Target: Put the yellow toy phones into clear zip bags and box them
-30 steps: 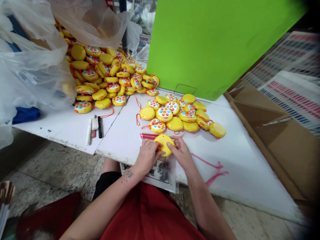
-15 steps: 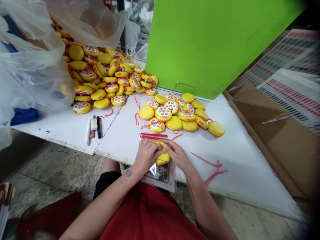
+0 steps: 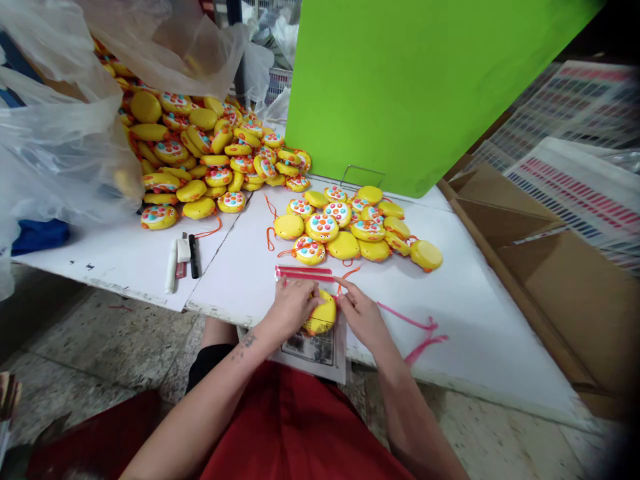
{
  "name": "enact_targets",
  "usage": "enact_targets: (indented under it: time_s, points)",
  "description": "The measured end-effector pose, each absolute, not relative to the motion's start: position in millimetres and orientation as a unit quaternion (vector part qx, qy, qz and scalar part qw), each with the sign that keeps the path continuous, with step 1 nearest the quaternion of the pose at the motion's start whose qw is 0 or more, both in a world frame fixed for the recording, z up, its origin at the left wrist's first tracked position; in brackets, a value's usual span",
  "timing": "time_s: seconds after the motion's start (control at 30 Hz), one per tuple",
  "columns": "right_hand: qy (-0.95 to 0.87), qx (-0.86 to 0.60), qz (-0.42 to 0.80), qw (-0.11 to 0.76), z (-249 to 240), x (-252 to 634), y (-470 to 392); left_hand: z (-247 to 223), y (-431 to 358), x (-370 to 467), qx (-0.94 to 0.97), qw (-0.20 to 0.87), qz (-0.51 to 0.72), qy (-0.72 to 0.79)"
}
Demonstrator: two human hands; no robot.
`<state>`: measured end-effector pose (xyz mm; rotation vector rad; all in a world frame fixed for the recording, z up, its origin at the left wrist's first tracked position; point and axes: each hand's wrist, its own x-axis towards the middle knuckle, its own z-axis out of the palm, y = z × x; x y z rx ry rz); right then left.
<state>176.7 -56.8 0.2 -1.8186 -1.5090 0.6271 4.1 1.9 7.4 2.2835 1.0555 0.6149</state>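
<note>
A yellow animal-shaped toy (image 3: 324,319) lies face down at the front edge of the table, its lower part under the printed clear film of a zip bag (image 3: 304,275) with red strips at the top. My left hand (image 3: 294,305) is closed at the bag's upper left, its thumb against the toy. At the right edge of the bag is my right hand (image 3: 364,320), thumb and index finger bent close together there. An orange cord (image 3: 349,273) runs by its fingertip. What the other fingers touch is hidden.
Several similar toys (image 3: 345,245) lie just beyond my hands. A large heap (image 3: 205,160) spills from a plastic bag (image 3: 65,147) at the left. Markers (image 3: 194,256) lie left of the hands. A green panel (image 3: 400,93) stands behind; a cardboard box (image 3: 525,267) is at right.
My right hand has moved off the toy to the right edge of the bag. The toy shows more and sits slightly lower and to the left. The view has shifted a little.
</note>
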Motion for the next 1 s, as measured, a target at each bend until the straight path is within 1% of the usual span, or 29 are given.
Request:
enact_targets:
  time_s: [0.1,0.2,0.33,0.4,0.5,0.53,0.6,0.67,0.73,0.8,0.87,1.0]
  points:
    - [-0.547,-0.701,0.228,0.397,4,166,-56,22,3,6,0.864,0.252,0.201,0.387]
    - [-0.501,-0.680,0.243,0.478,13,157,-55,36,-1,2,0.860,0.290,0.219,0.358]
    - [-0.448,-0.634,0.279,0.565,25,150,-59,37,-7,-8,0.778,0.299,0.373,0.408]
    - [-0.442,-0.624,0.260,0.589,29,149,-62,31,-8,-12,0.713,0.354,0.418,0.437]
    - [-0.453,-0.612,0.233,0.605,30,148,-64,20,-8,-15,0.655,0.492,0.383,0.428]
    - [-0.459,-0.613,0.229,0.601,29,148,-65,17,-7,-14,0.645,0.526,0.365,0.418]
    - [-0.478,-0.629,0.192,0.582,29,150,-65,14,-7,-13,0.633,0.561,0.344,0.408]
    - [-0.517,-0.646,0.096,0.553,32,153,-64,15,-8,-11,0.625,0.565,0.340,0.418]
    - [-0.580,-0.630,-0.014,0.516,36,154,-62,19,-10,-8,0.624,0.561,0.342,0.423]
    - [-0.653,-0.588,-0.068,0.472,42,151,-61,25,-12,-6,0.636,0.556,0.347,0.408]
    - [-0.707,-0.557,-0.077,0.428,47,145,-59,33,-15,-4,0.670,0.535,0.350,0.377]
    - [-0.739,-0.547,-0.101,0.380,49,133,-55,45,-19,-3,0.766,0.434,0.313,0.357]
